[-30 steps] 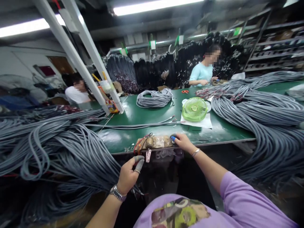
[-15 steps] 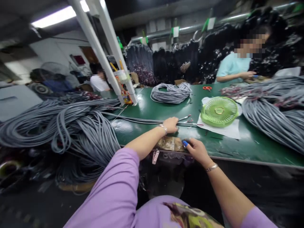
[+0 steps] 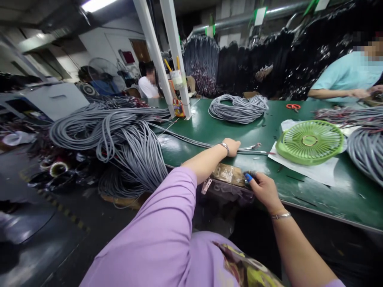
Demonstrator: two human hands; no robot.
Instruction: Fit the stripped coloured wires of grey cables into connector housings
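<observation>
My left hand (image 3: 232,147) is closed over a few grey cables (image 3: 194,142) lying across the green table. The cables' stripped ends (image 3: 254,147) stick out to its right, and its fingertips are partly hidden. Nearer to me, my right hand (image 3: 265,190) is at the right end of a brown, tape-covered block (image 3: 229,174) on the table's front edge. A blue cover (image 3: 248,177) is on its thumb. Its fingers curl around something dark that I cannot make out. From a large grey cable bundle (image 3: 143,147) on the left, the held cables run to my left hand.
A green fan (image 3: 309,141) lies on white paper (image 3: 318,172) at right. Behind are a cable coil (image 3: 236,108), orange-handled scissors (image 3: 293,107) and white posts (image 3: 176,59). A pink clip (image 3: 206,186) hangs at the front edge. Two other people sit beyond the table.
The view has turned left, so the fan, coil and posts appear farther right. Both hands stay at about the same places by the cables and the block.
</observation>
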